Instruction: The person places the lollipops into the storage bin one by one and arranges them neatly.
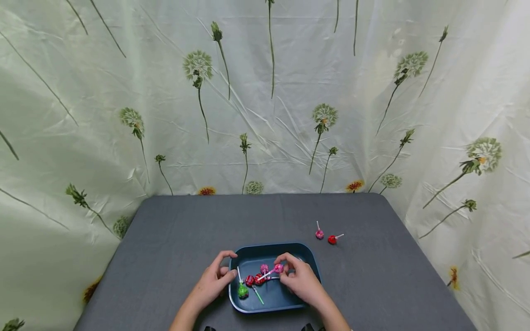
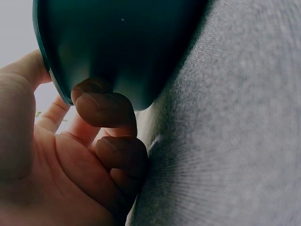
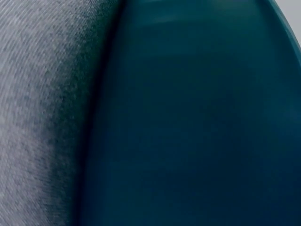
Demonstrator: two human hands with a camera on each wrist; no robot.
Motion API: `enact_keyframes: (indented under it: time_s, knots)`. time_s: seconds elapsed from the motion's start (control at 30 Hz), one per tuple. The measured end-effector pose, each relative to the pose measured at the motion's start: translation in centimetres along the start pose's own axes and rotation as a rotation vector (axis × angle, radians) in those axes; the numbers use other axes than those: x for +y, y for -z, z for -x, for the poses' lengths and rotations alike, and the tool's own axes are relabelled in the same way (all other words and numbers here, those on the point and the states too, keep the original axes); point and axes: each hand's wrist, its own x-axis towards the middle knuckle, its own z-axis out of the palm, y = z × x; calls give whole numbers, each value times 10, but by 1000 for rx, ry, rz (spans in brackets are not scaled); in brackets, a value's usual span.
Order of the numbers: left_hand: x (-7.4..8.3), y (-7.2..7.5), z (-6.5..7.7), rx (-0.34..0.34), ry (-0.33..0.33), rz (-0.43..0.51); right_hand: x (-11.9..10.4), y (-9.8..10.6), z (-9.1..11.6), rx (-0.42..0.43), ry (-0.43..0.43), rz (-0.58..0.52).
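A dark blue tray [image 1: 285, 305] with rounded corners holds several wrapped lollipops. At its left end, my left hand [image 1: 210, 281] grips the rim; in the left wrist view, curled fingers [image 2: 106, 110] press the outer wall. Over the tray's right half, my right hand [image 1: 301, 278] pinches a pink lollipop [image 1: 279, 268], its white stick pointing down to the left. Beneath and beside it lie a green lollipop [image 1: 243, 291], a red lollipop [image 1: 250, 280], another red one and a purplish-pink lollipop [image 1: 264, 268]. The tray's outer wall [image 3: 197, 117] hides the right hand from its wrist camera.
On the grey table [image 1: 186, 225], beyond the tray's far right corner, lie a purple-pink lollipop [image 1: 319, 234] and a red lollipop [image 1: 332, 239]. A pale curtain [image 1: 265, 115] with dandelion prints hangs behind the table and along both sides.
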Motion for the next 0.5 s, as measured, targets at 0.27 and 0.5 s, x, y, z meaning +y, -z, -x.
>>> enact_keyframes:
  time_s: [0.27, 0.5]
  knots:
    - [1, 0, 0, -6, -4, 12, 0, -1, 0, -52, -14, 52]
    - [1, 0, 0, -8, 7, 21, -1, -2, 1, -73, -8, 99]
